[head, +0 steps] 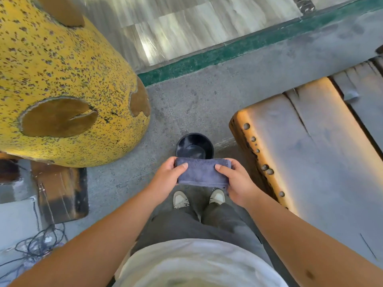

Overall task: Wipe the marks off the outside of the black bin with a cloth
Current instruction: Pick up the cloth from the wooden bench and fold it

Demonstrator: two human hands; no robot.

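A paved outdoor sitting area, as far as we can tell.
We see a grey concrete floor (196,104), a weathered studded timber bench (300,146), a yellow speckled sculpted form (62,69) and polished stone paving (176,23).

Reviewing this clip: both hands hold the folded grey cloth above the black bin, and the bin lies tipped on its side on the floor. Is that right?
Not quite. The head view shows the black bin standing upright on the floor, its open mouth facing up. The rest holds: left hand and right hand hold the folded grey cloth above it.

Black bin (194,145) on concrete floor (186,100)
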